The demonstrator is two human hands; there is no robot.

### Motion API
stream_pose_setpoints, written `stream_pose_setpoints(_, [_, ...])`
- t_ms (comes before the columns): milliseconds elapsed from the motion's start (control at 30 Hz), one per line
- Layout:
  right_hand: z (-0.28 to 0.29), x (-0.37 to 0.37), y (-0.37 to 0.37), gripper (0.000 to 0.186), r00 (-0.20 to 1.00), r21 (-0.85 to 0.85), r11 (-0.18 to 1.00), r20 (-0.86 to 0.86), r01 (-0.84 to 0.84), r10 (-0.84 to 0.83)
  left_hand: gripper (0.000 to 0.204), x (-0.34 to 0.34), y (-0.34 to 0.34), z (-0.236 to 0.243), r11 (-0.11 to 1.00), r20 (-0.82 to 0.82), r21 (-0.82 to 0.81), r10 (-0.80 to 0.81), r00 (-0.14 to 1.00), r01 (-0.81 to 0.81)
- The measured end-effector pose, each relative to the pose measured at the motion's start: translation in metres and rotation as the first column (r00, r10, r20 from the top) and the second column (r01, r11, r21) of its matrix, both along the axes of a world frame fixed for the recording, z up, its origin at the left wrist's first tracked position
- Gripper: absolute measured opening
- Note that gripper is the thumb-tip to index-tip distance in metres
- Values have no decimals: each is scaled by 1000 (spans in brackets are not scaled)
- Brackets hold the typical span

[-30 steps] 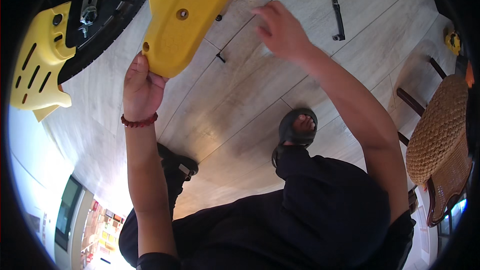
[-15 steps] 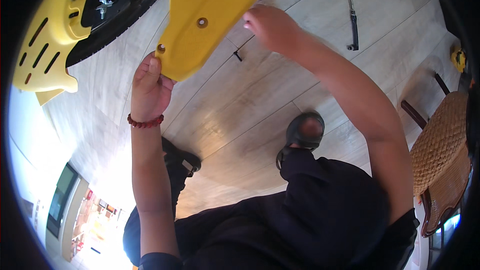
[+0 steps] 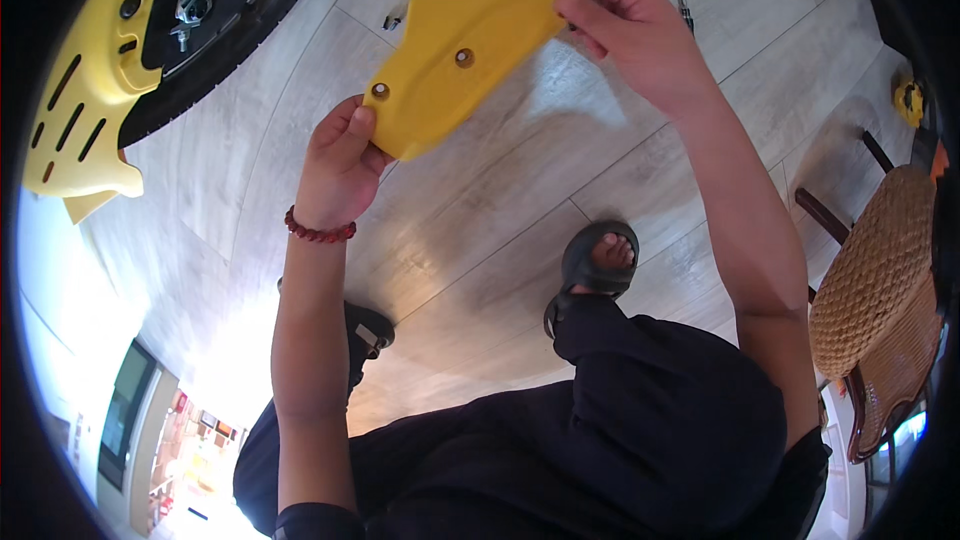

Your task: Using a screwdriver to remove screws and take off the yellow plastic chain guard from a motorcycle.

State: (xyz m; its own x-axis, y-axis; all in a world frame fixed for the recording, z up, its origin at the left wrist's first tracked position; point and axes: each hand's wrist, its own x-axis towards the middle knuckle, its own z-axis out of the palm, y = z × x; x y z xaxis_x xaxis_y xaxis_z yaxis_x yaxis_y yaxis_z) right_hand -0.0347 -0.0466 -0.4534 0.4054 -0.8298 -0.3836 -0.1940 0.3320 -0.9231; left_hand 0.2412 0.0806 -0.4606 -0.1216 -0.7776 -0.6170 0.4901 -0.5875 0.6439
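Note:
A yellow plastic cover (image 3: pixel 455 75) with round holes is held up in front of me, slanting from lower left to upper right. My left hand (image 3: pixel 345 155), with a red bead bracelet on its wrist, pinches the cover's lower left corner, thumb on the near face. At the upper right end, my right hand (image 3: pixel 630 35) has its bent fingers closed against the edge, close to a hole. Small dark bits show by those fingertips; I cannot make out what they are. Small dark bolts (image 3: pixel 392 22) lie on the floor beyond the cover.
At upper left stands a black wheel (image 3: pixel 250 30) beside another yellow slotted cover (image 3: pixel 85 90). A slim dark hand tool (image 3: pixel 683 2) lies past my right hand. A woven chair (image 3: pixel 875 270) is at the right, near a yellow object (image 3: pixel 908 102). My sandalled feet (image 3: pixel 600 260) are below.
The yellow cover and my left hand have shifted right. My right hand, apart from the cover's edge before, has moved up and right to its far end. More bolts on the floor show now.

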Motion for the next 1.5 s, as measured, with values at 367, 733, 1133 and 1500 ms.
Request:
stream_pose_setpoints(367, [2,22,18,19,995,-112,989,3,-95,96,36,-13,-6,1,999,-22,-24,-30,999,30])
stream_pose_setpoints(733, [-6,31,25,18,980,-339,924,-141,-180,139,37,-13,-5,0,999,-14,-10,-34,999,34])
stream_pose_setpoints(1133, [-21,31,24,14,960,-629,732,-246,-261,130,39,-23,-11,7,999,15,-5,-47,999,47])
stream_pose_setpoints(1500, [-25,29,25,17,938,-749,583,-339,-316,72,39,-24,-12,7,999,10,23,-29,1000,28])
